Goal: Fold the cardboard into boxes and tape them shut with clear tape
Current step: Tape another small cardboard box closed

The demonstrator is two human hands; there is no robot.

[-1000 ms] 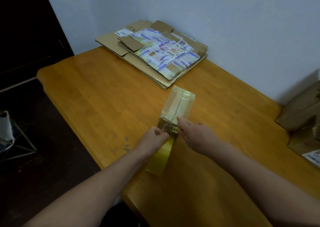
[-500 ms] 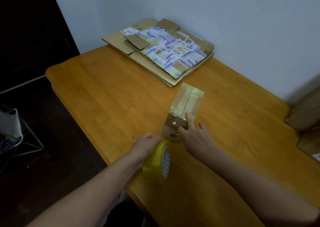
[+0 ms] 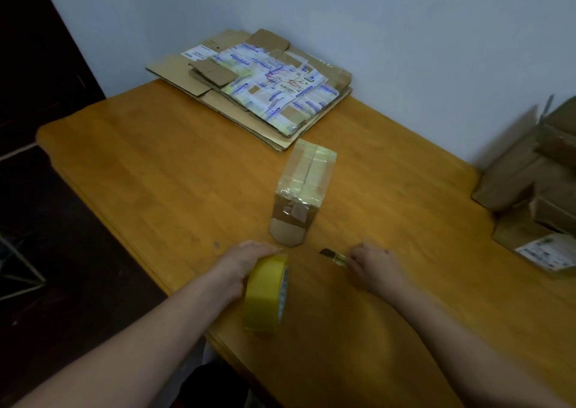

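Cardboard, brown and wrapped in glossy clear tape, forms the small box (image 3: 307, 177) lying on its side just beyond our two hands, roughly between them. Tape covers its top and far end. At its near end a rounded flap (image 3: 286, 235) lies open on the wooden table (image 3: 149, 164), almost touching our left fingertips. We cannot see whether anything is inside.

Our left hand (image 3: 246, 262) curls over the top of a yellowish tape roll (image 3: 265, 295), fingers bent around its rim and gripping it. The roll stands on edge, with its open core facing our right hand.

Our right hand (image 3: 371, 261) rests on the table, apart from the box, with its fingers curled around a small cutter (image 3: 334, 255). The dark tip of the cutter pokes out toward our left hand. Motion blur hides the exact grip.

Far beyond the left hand, against the wall, flattened cardboard sheets (image 3: 249, 90) lie stacked, the top ones covered in printed shipping labels. Well out past the right hand, at the table's edge, closed brown boxes (image 3: 530, 183) are piled together; their contents are hidden.
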